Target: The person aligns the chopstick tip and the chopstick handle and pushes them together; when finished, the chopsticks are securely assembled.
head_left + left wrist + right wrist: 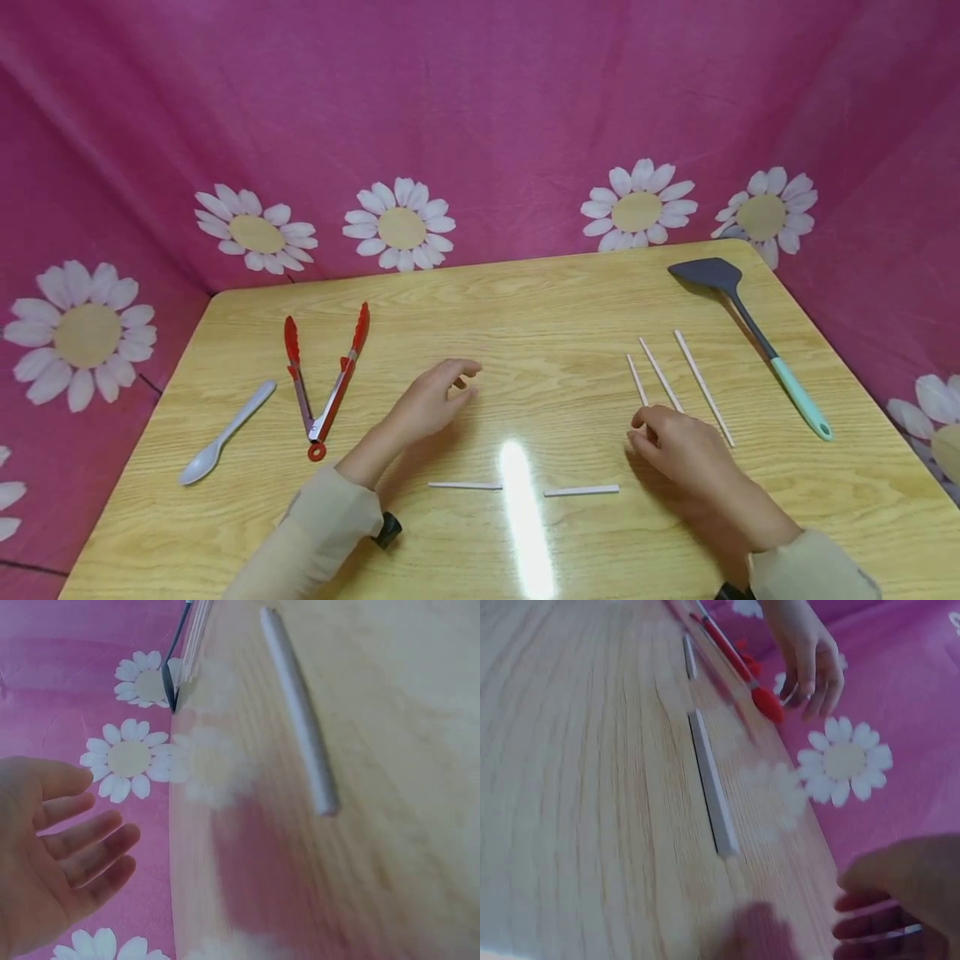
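Above the middle of the table, my left hand (431, 400) hangs with fingers loosely bent; the left wrist view shows its palm bare and fingers spread. On the right, my right hand (678, 442) is held with relaxed, slightly curled fingers and overlaps the near ends of two thin white sticks (636, 379). A longer, thicker white stick (703, 387) lies just right of them. Two short white sticks lie crosswise between the hands, one at left (465, 485) and a second short stick (582, 491) closer to my right hand.
Red-tipped tongs (322, 425) lie spread on the left, beside a white plastic spoon (225, 435). A dark spatula (750, 321) with a mint handle lies along the right side. Pink flowered cloth (510, 125) hangs behind and beside the wooden table (495, 308).
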Demonstrator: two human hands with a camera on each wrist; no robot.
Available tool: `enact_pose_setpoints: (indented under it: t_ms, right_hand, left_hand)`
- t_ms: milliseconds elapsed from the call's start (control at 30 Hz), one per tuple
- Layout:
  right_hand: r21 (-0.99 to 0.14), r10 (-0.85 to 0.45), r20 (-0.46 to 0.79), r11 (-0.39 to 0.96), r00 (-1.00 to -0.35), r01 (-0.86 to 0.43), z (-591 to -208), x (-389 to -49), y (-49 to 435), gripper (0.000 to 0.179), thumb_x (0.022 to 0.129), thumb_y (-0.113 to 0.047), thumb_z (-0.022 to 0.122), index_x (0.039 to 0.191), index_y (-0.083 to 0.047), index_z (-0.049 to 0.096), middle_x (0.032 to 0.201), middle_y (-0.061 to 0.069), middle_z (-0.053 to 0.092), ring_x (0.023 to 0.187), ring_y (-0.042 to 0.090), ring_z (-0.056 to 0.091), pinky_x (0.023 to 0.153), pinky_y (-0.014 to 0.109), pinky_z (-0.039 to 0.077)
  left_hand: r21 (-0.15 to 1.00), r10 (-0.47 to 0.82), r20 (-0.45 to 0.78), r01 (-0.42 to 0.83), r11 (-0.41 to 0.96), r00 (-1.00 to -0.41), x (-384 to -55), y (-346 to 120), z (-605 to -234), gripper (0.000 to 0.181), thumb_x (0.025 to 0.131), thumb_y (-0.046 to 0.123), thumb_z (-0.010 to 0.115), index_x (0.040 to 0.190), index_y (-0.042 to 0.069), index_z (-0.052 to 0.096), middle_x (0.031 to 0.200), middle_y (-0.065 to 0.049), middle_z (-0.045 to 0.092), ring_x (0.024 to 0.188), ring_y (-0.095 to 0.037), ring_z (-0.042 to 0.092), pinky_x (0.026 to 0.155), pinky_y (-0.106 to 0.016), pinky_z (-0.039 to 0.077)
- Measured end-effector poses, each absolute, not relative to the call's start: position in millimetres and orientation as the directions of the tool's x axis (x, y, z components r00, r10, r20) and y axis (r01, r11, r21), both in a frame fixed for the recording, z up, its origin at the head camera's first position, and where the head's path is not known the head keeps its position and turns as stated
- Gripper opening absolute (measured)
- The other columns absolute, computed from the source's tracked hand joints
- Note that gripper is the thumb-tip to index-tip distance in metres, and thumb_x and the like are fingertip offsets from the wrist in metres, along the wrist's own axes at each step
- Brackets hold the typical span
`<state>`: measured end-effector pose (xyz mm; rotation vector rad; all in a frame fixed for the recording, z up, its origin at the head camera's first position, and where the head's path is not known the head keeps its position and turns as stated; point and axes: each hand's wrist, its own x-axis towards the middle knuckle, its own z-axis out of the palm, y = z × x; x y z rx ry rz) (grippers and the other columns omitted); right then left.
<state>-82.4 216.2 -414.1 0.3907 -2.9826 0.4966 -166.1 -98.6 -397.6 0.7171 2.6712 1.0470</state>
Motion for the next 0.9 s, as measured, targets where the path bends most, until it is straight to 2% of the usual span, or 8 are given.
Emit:
enact_pose_setpoints:
  t_ms: [167, 400, 467, 600, 700, 900]
  right_hand:
    - [-0.217, -0.474, 0.191, 0.834, -0.860, -0.508, -413, -78, 201, 0.008, 0.076, -0.018, 0.068, 0.079, -0.014, 0.062, 0.072, -0.008, 0.052, 0.063, 0.007, 0.051, 0.048, 0.023, 0.041]
    - [-0.231, -0.638, 0.307, 0.669, -0.706, -0.706, -421, -74, 184, 0.013, 0.072, -0.018, 0.072, 0.080, -0.015, 0.063, 0.076, -0.008, 0.052, 0.064, 0.003, 0.047, 0.052, 0.020, 0.043]
    - [-0.258, -0.654, 0.300, 0.645, -0.694, -0.719, -423, -74, 182, 0.014, 0.072, -0.019, 0.073, 0.082, -0.015, 0.063, 0.077, -0.008, 0.052, 0.065, 0.002, 0.045, 0.053, 0.019, 0.043]
    - [-0.314, -0.655, 0.240, 0.646, -0.716, -0.696, -428, -73, 179, 0.015, 0.072, -0.021, 0.072, 0.083, -0.016, 0.062, 0.079, -0.009, 0.051, 0.067, 0.001, 0.044, 0.055, 0.020, 0.042]
    - [-0.334, -0.660, 0.210, 0.645, -0.721, -0.687, -431, -72, 179, 0.017, 0.072, -0.022, 0.073, 0.083, -0.016, 0.062, 0.080, -0.010, 0.051, 0.067, 0.001, 0.044, 0.055, 0.020, 0.041]
    - [-0.322, -0.670, 0.230, 0.632, -0.705, -0.705, -437, -73, 178, 0.019, 0.069, -0.019, 0.074, 0.081, -0.016, 0.060, 0.079, -0.009, 0.050, 0.067, 0.000, 0.041, 0.053, 0.018, 0.039]
  left_hand:
    - [0.592, 0.614, -0.004, 0.493, 0.638, -0.789, -153, -104, -401, 0.026, 0.088, 0.011, 0.055, 0.114, 0.004, 0.057, 0.104, -0.008, 0.060, 0.087, -0.016, 0.056, 0.075, -0.031, 0.047]
    - [0.454, 0.731, 0.007, 0.653, 0.606, -0.683, -132, -112, -406, 0.019, 0.087, 0.015, 0.057, 0.104, 0.007, 0.062, 0.090, -0.001, 0.061, 0.079, -0.012, 0.055, 0.070, -0.026, 0.047]
    - [0.429, 0.759, 0.015, 0.691, 0.583, -0.650, -126, -115, -408, 0.018, 0.087, 0.016, 0.057, 0.102, 0.007, 0.062, 0.088, 0.000, 0.059, 0.077, -0.010, 0.053, 0.069, -0.024, 0.045]
    - [0.398, 0.799, 0.035, 0.742, 0.540, -0.600, -117, -119, -414, 0.018, 0.085, 0.019, 0.060, 0.100, 0.009, 0.063, 0.086, 0.001, 0.058, 0.076, -0.008, 0.049, 0.069, -0.022, 0.043]
    - [0.370, 0.800, 0.035, 0.751, 0.547, -0.599, -111, -121, -418, 0.020, 0.084, 0.023, 0.062, 0.099, 0.011, 0.063, 0.085, 0.003, 0.057, 0.076, -0.007, 0.048, 0.069, -0.022, 0.043]
    - [0.343, 0.785, 0.031, 0.744, 0.573, -0.619, -106, -122, -424, 0.019, 0.081, 0.027, 0.066, 0.092, 0.013, 0.062, 0.080, 0.007, 0.053, 0.071, -0.005, 0.043, 0.064, -0.020, 0.040]
